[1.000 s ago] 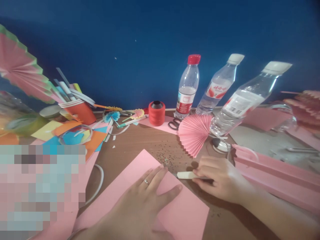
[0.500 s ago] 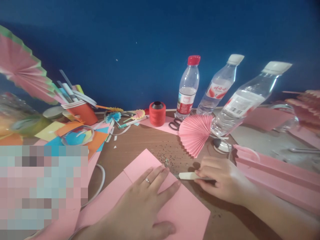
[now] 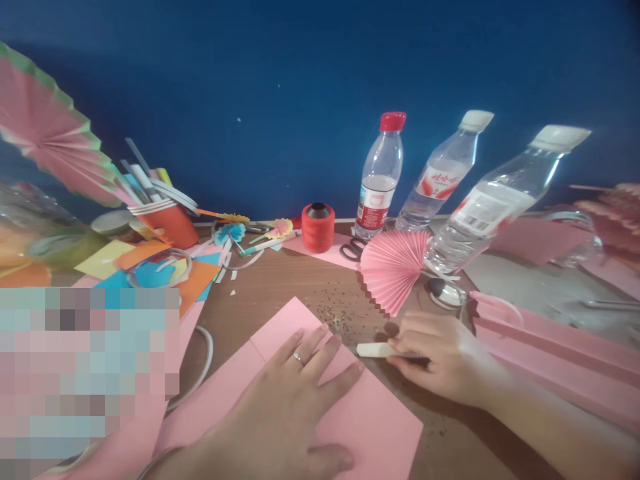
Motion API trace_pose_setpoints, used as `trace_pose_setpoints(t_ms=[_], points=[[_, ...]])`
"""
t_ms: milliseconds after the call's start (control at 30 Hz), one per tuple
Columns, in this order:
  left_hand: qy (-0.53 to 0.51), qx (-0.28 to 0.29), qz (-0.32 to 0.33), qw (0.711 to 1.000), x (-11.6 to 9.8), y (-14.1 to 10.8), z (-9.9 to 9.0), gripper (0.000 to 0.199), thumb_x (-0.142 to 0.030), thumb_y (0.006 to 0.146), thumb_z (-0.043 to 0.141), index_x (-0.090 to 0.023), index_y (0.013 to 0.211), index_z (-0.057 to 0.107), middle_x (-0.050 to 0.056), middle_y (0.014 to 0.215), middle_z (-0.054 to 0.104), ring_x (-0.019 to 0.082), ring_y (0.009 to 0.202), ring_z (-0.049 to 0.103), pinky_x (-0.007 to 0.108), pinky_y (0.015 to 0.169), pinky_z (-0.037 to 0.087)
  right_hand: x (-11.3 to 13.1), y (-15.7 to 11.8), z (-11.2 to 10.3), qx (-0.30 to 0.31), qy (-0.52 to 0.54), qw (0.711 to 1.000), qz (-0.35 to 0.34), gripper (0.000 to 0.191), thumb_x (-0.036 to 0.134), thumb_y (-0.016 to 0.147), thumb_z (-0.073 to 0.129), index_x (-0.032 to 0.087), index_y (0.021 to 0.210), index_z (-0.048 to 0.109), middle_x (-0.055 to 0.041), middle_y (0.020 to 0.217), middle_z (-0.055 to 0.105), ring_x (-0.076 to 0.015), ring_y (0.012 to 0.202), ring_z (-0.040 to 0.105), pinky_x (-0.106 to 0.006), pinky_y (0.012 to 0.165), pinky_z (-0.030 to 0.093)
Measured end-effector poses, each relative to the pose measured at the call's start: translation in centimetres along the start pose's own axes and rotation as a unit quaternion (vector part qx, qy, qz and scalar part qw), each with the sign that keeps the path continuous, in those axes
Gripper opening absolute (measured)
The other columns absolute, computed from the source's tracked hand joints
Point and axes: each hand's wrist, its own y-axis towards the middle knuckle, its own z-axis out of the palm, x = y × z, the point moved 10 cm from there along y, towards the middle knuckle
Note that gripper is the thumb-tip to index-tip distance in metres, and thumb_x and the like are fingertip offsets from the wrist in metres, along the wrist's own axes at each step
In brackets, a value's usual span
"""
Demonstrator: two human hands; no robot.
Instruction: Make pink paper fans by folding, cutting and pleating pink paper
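Note:
My left hand (image 3: 295, 400) lies with fingers spread on a pink sheet of paper (image 3: 380, 420), pressing it flat on the brown table. A ring shows on one finger. My right hand (image 3: 435, 357) is closed around a cutter knife with a pale handle (image 3: 374, 350); its tip is close to the right edge of the sheet. Small dark specks (image 3: 333, 313) are scattered just beyond the paper. A pleated pink paper fan (image 3: 393, 267) lies behind my right hand.
Three bottles, one with a red cap (image 3: 381, 180), stand at the back beside black scissors (image 3: 353, 249) and a red thread spool (image 3: 318, 229). Left are a red cup of pens (image 3: 167, 223) and coloured papers (image 3: 113, 260). Folded pink paper (image 3: 550, 353) lies at the right.
The view has shifted slightly, so the table's objects appear a little further right. My left fingers have moved slightly on the paper; my right hand still grips the knife.

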Motion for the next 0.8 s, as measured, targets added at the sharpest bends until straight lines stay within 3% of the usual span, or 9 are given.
trace_pose_setpoints(t_ms=[567,800], points=[[-0.012,0.001,0.0,1.0,0.2,0.0,0.3,0.077,-0.057,0.075,0.062,-0.036,0.141,0.031,0.01,0.152,0.019,0.038,0.137,0.016,0.059,0.109,0.016,0.2,0.7,0.2,0.003,-0.005,1.0,0.0,0.016,0.011,0.081,0.055,0.016,0.067,0.054,-0.0002,0.062,0.05,-0.0123,0.06,0.043,-0.027,0.055,0.028],[-0.026,0.052,0.022,0.998,-0.4,-0.1,0.2,0.076,-0.056,0.074,0.064,-0.038,0.14,0.031,0.01,0.152,0.016,0.038,0.137,0.014,0.059,0.107,0.019,0.2,-0.5,0.2,0.01,-0.004,1.0,0.01,0.013,0.012,0.083,0.055,0.016,0.07,0.056,-0.0013,0.064,0.051,-0.0131,0.062,0.043,-0.027,0.055,0.027]])
